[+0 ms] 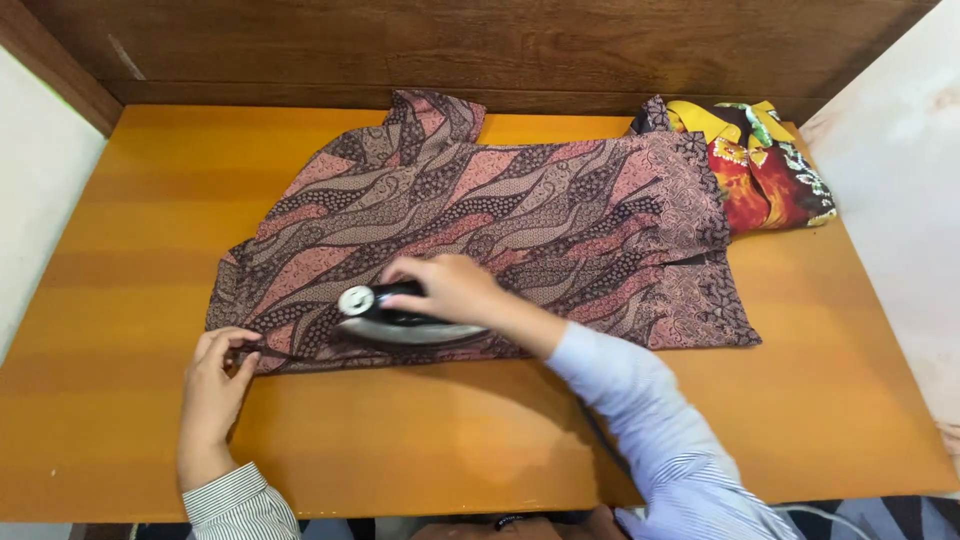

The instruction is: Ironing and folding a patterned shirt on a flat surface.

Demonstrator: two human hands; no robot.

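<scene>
Lying crosswise on shirt point(500, 220), iron point(400, 318) points left.

I saw the shirt point(500, 210) lying flat in the middle of the table point(120, 420). The iron point(400, 318) sat on its near edge, at 6 o'clock. A second cloth point(765, 165) lay at 2 o'clock, touching the shirt.

Orange table point(120, 250), glossy, boxed in by walls. Brown patterned shirt point(520, 215) spread flat mid-table. Red-yellow folded cloth point(765, 165) at far right corner, touching shirt's edge.
</scene>
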